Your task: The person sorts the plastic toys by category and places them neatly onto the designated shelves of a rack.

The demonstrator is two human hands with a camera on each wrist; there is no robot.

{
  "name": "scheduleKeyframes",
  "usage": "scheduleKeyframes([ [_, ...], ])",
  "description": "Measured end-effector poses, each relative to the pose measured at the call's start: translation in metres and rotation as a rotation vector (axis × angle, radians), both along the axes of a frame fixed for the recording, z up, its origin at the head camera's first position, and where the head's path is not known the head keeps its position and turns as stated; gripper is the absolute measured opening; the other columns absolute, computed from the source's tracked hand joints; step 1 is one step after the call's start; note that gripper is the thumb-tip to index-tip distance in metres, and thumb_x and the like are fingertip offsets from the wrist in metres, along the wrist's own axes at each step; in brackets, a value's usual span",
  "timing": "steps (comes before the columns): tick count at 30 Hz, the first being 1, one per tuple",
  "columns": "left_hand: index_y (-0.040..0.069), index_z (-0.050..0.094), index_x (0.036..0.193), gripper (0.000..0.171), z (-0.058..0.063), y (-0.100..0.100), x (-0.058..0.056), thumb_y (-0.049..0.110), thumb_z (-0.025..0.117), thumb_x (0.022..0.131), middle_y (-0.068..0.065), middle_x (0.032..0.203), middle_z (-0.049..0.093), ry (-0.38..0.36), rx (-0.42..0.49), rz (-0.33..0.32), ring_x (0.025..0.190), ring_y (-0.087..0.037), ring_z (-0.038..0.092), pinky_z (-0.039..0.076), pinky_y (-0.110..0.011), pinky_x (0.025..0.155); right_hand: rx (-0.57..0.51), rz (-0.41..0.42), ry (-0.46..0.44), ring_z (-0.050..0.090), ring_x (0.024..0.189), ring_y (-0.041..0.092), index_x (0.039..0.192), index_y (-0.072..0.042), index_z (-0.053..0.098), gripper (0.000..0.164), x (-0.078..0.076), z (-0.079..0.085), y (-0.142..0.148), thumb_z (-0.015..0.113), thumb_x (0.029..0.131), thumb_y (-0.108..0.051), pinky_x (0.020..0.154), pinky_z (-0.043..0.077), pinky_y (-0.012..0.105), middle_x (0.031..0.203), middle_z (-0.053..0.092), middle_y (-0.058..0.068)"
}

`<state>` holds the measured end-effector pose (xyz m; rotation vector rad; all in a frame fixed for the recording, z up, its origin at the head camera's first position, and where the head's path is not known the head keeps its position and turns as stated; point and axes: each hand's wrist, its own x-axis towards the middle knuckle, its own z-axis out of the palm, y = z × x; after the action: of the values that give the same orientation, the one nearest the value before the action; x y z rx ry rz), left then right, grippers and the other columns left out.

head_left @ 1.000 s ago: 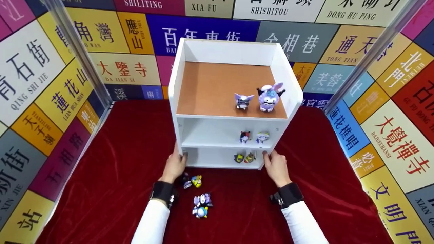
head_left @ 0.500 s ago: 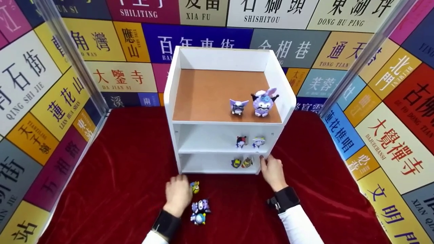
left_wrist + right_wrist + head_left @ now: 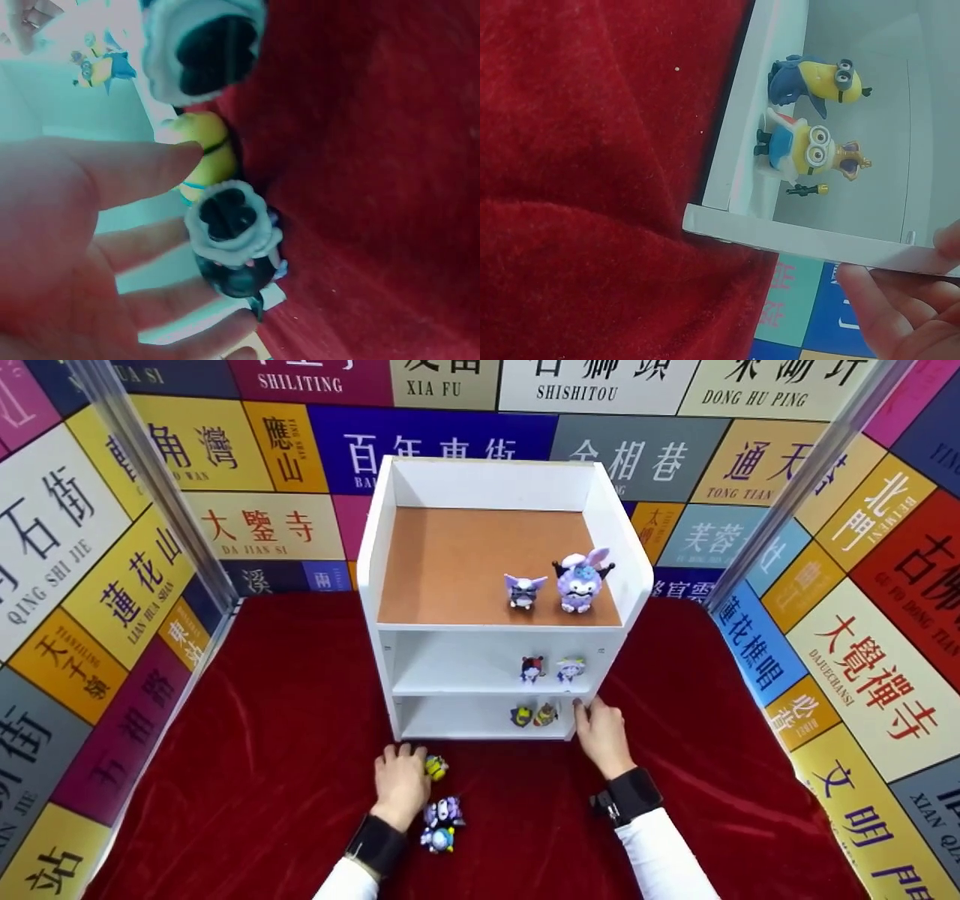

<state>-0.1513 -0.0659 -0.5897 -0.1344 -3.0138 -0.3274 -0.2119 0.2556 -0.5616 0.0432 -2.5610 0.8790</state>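
My left hand [image 3: 403, 787] is over the red cloth in front of a small white shelf unit [image 3: 480, 626]. In the left wrist view its spread fingers are at a black figurine with a white frilled edge [image 3: 236, 236]; the thumb stands apart from it. A yellow Minion figurine [image 3: 436, 767] is just beside that hand. Nearer the front, a purple-and-black figurine [image 3: 443, 811] and a blue-and-white one [image 3: 438, 838] are close together. My right hand [image 3: 604, 739] grips the unit's right side panel [image 3: 817, 241], thumb inside and fingers outside.
On the brown top are a small horned figurine [image 3: 522, 592] and a larger purple one [image 3: 580, 585]. Two figurines share the middle shelf [image 3: 450, 664]. Two Minions [image 3: 810, 150] stand at the right of the bottom shelf [image 3: 450, 720]. Sign-patterned walls [image 3: 450, 431] surround the cloth.
The left hand has let go of the unit's left side and moved down to the figurines in front. My right hand still holds the right side.
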Motion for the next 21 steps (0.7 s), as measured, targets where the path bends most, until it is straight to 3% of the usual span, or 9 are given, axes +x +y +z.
scheduleKeyframes([
  [6,0.008,0.065,0.112,0.041,-0.002,-0.008,-0.007,0.008,0.079,0.073,-0.019,0.109,0.067,0.006,0.035,-0.049,0.107,-0.037,0.059,0.047,-0.055,0.089,-0.011,0.02,0.002,0.047,0.054,0.023,0.078,-0.003,0.06,0.021,0.0,0.001,0.0,0.061,0.097,-0.012,0.05,0.044,0.041,0.056,0.046,0.002],
  [11,0.006,0.064,0.119,0.049,0.002,-0.015,-0.01,0.004,0.079,0.073,-0.028,0.123,0.058,-0.129,0.143,-0.081,0.112,-0.045,0.056,0.053,-0.06,0.084,-0.006,0.013,-0.001,0.052,0.056,0.026,0.082,-0.001,0.062,0.019,0.0,0.0,0.0,0.061,0.097,-0.013,0.052,0.047,0.047,0.056,0.05,0.006],
  [14,0.003,0.065,0.113,0.046,0.004,-0.02,-0.011,0.003,0.081,0.07,-0.032,0.125,0.054,-0.188,0.193,-0.097,0.112,-0.048,0.053,0.057,-0.059,0.077,-0.009,0.006,0.004,0.055,0.059,0.03,0.084,-0.001,0.064,0.018,0.0,0.0,0.0,0.061,0.097,-0.014,0.055,0.049,0.052,0.057,0.054,0.009],
  [17,0.004,0.064,0.102,0.044,0.005,-0.026,-0.01,0.006,0.085,0.064,-0.03,0.116,0.059,-0.186,0.222,-0.113,0.106,-0.046,0.052,0.058,-0.055,0.073,-0.004,0.004,0.018,0.055,0.059,0.031,0.082,-0.001,0.063,0.018,0.0,-0.001,0.0,0.062,0.096,-0.012,0.056,0.049,0.053,0.057,0.053,0.009],
  [21,0.008,0.059,0.094,0.042,0.014,-0.037,-0.009,0.015,0.087,0.064,-0.019,0.094,0.066,-0.12,0.277,-0.128,0.089,-0.039,0.058,0.056,-0.049,0.068,0.005,0.007,0.025,0.054,0.059,0.029,0.081,-0.001,0.062,0.019,0.001,-0.001,0.001,0.063,0.096,-0.012,0.055,0.048,0.051,0.057,0.052,0.007],
])
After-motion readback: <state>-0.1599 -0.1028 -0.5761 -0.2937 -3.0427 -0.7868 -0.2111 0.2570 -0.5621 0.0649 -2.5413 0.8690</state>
